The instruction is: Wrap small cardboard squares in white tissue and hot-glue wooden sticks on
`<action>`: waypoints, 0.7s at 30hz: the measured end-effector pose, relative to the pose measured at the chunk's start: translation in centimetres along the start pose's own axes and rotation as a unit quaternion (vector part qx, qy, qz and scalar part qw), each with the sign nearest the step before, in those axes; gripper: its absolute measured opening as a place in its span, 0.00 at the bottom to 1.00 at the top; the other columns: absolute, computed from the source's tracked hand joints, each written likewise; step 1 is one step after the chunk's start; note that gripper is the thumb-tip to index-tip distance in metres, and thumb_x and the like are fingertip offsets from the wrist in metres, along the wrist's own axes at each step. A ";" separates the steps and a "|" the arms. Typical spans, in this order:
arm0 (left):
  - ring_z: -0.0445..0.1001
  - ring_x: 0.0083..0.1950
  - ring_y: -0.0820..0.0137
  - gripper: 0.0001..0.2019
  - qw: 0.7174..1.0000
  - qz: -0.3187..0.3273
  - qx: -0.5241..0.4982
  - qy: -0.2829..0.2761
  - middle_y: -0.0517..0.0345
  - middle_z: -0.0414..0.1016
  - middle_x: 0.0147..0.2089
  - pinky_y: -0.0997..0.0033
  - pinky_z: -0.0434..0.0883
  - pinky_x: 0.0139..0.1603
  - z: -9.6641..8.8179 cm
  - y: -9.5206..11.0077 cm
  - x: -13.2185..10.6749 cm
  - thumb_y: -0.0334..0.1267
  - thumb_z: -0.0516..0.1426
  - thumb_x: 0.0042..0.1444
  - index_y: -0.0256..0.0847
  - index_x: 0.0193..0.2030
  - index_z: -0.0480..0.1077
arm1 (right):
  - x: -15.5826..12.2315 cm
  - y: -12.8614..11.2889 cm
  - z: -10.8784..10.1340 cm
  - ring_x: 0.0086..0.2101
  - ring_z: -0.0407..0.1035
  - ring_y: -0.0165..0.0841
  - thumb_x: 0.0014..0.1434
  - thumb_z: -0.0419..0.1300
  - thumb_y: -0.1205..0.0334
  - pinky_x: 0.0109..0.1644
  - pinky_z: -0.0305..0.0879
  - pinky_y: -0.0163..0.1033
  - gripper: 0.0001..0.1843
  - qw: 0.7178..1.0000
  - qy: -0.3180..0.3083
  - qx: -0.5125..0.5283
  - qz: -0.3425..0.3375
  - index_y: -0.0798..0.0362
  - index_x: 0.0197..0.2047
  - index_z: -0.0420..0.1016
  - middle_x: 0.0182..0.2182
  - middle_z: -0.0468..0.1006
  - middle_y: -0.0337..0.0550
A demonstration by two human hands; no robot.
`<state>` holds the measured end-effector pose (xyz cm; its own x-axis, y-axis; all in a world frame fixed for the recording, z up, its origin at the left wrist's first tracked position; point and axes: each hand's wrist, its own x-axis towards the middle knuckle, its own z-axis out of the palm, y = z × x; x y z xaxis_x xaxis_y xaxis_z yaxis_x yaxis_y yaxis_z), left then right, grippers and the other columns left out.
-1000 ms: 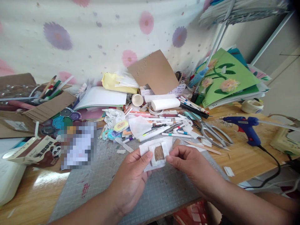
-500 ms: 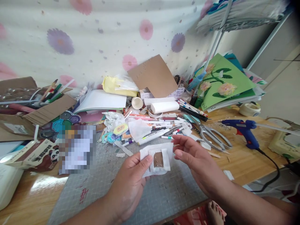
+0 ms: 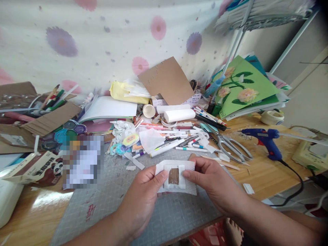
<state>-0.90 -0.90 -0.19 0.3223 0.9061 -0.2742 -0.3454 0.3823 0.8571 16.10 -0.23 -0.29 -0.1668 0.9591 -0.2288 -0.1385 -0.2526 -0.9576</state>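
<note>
1. The left hand (image 3: 143,198) and right hand (image 3: 212,184) each pinch one short end of the white paper piece (image 3: 176,164), thumbs on top, so it is held taut with its face turned up to the eye
2. It hangs just above the cutting mat (image 3: 107,201) near the counter's (image 3: 269,177) front edge, long axis left to right; its brown patch (image 3: 173,176) stands crosswise
3. Scissors (image 3: 222,140) and glue gun (image 3: 266,136) lie further back, toward the right edge

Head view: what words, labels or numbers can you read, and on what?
Nothing reads clearly.
Chinese characters on the panda box: too blurred.
Red print on the cutting mat: unreadable.
Writing on the handwritten note: too small.
No text on the white paper piece between left hand and right hand.
</note>
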 end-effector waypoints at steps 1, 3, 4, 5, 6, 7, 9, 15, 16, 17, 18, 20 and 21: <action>0.76 0.43 0.62 0.11 1.000 0.002 0.004 -0.002 0.51 0.81 0.40 0.69 0.69 0.40 0.0 0.0 0.0 0.39 0.58 0.56 0.39 0.43 0.77 | 0.0 0.0 0.0 0.22 0.62 0.28 0.43 0.69 0.57 0.27 0.55 0.33 0.12 1.000 -0.004 0.000 0.000 0.52 0.23 0.71 0.21 0.73 0.35; 0.75 0.43 0.63 0.10 1.000 0.005 0.008 -0.008 0.51 0.81 0.40 0.69 0.69 0.40 -0.1 0.0 0.1 0.38 0.58 0.56 0.40 0.43 0.77 | 0.0 0.1 0.1 0.24 0.64 0.29 0.45 0.68 0.58 0.28 0.57 0.34 0.10 1.000 -0.012 0.006 -0.002 0.52 0.25 0.72 0.22 0.75 0.36; 0.75 0.43 0.63 0.10 1.000 0.003 0.007 -0.011 0.51 0.81 0.40 0.69 0.69 0.40 -0.2 0.0 0.1 0.38 0.58 0.56 0.40 0.43 0.77 | 0.1 0.2 0.1 0.25 0.65 0.29 0.45 0.68 0.58 0.29 0.58 0.35 0.09 1.000 -0.013 0.014 -0.003 0.53 0.26 0.73 0.23 0.75 0.37; 0.75 0.43 0.64 0.10 1.000 0.000 0.006 -0.014 0.51 0.80 0.41 0.69 0.69 0.40 -0.2 -0.1 0.1 0.38 0.58 0.56 0.40 0.43 0.77 | 0.1 0.4 0.1 0.25 0.66 0.30 0.46 0.67 0.58 0.30 0.59 0.35 0.09 1.000 -0.011 0.024 -0.004 0.53 0.28 0.73 0.24 0.76 0.37; 0.75 0.42 0.64 0.10 1.000 -0.003 0.006 -0.014 0.51 0.80 0.41 0.69 0.69 0.40 -0.3 -0.1 0.2 0.38 0.59 0.55 0.41 0.43 0.77 | 0.1 0.5 0.1 0.26 0.67 0.31 0.46 0.67 0.58 0.31 0.60 0.36 0.09 0.999 -0.007 0.036 -0.003 0.53 0.29 0.74 0.25 0.76 0.38; 0.75 0.42 0.64 0.10 1.000 -0.007 0.010 -0.013 0.51 0.80 0.41 0.69 0.69 0.41 -0.4 -0.2 0.2 0.38 0.60 0.54 0.41 0.43 0.77 | 0.1 0.6 0.1 0.26 0.67 0.31 0.47 0.67 0.58 0.32 0.60 0.36 0.10 0.999 -0.001 0.050 -0.001 0.53 0.31 0.74 0.26 0.77 0.38; 0.74 0.42 0.64 0.11 0.999 -0.014 0.030 -0.006 0.51 0.79 0.40 0.69 0.69 0.41 -0.5 -0.3 0.1 0.37 0.63 0.50 0.40 0.41 0.77 | 0.1 0.8 0.2 0.26 0.67 0.32 0.48 0.66 0.57 0.32 0.61 0.37 0.11 0.997 0.010 0.074 0.001 0.53 0.33 0.73 0.27 0.77 0.40; 0.75 0.41 0.63 0.12 0.998 -0.003 0.061 0.006 0.51 0.80 0.41 0.66 0.70 0.41 -0.3 -0.5 0.1 0.38 0.63 0.50 0.41 0.42 0.76 | 0.0 1.1 0.7 0.24 0.65 0.30 0.48 0.67 0.58 0.30 0.60 0.36 0.12 0.993 0.034 0.114 -0.015 0.53 0.31 0.69 0.25 0.73 0.36; 0.75 0.41 0.63 0.12 0.998 -0.002 0.059 0.009 0.51 0.80 0.41 0.66 0.71 0.41 -0.3 -0.5 0.1 0.38 0.62 0.51 0.41 0.43 0.76 | 0.0 1.1 0.7 0.24 0.65 0.29 0.48 0.68 0.57 0.29 0.60 0.36 0.13 0.993 0.037 0.115 -0.015 0.53 0.30 0.69 0.24 0.72 0.35; 0.76 0.41 0.63 0.12 0.998 0.000 0.059 0.012 0.51 0.80 0.42 0.66 0.71 0.41 -0.2 -0.5 0.0 0.39 0.62 0.51 0.41 0.43 0.76 | 0.0 1.2 0.8 0.24 0.64 0.29 0.47 0.68 0.57 0.29 0.60 0.36 0.13 0.993 0.040 0.115 -0.014 0.53 0.30 0.68 0.23 0.72 0.35; 0.76 0.41 0.63 0.12 0.998 0.003 0.059 0.016 0.51 0.80 0.42 0.65 0.71 0.41 -0.2 -0.5 0.0 0.39 0.62 0.52 0.41 0.43 0.76 | 0.0 1.3 0.9 0.24 0.64 0.29 0.47 0.68 0.57 0.29 0.60 0.36 0.14 0.993 0.041 0.114 -0.014 0.53 0.30 0.68 0.23 0.71 0.35; 0.76 0.41 0.63 0.12 0.997 0.010 0.068 0.025 0.51 0.80 0.43 0.65 0.72 0.41 -0.2 -0.5 0.0 0.39 0.61 0.52 0.41 0.43 0.75 | 0.0 1.5 1.1 0.25 0.64 0.29 0.48 0.68 0.57 0.30 0.61 0.35 0.14 0.993 0.040 0.112 -0.017 0.53 0.30 0.68 0.23 0.71 0.35; 0.76 0.41 0.63 0.12 0.997 0.013 0.076 0.031 0.51 0.80 0.43 0.66 0.72 0.41 -0.2 -0.4 0.0 0.40 0.61 0.52 0.40 0.43 0.75 | 0.0 1.6 1.2 0.24 0.64 0.29 0.48 0.68 0.56 0.30 0.62 0.35 0.14 0.993 0.038 0.108 -0.020 0.53 0.30 0.67 0.23 0.71 0.35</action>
<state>-0.93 -0.99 -0.66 0.2590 0.9262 -0.2739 -0.2132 0.3314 0.9191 14.71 -0.83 -1.66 -0.0842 0.9737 -0.2115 -0.3503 -0.2276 -0.9085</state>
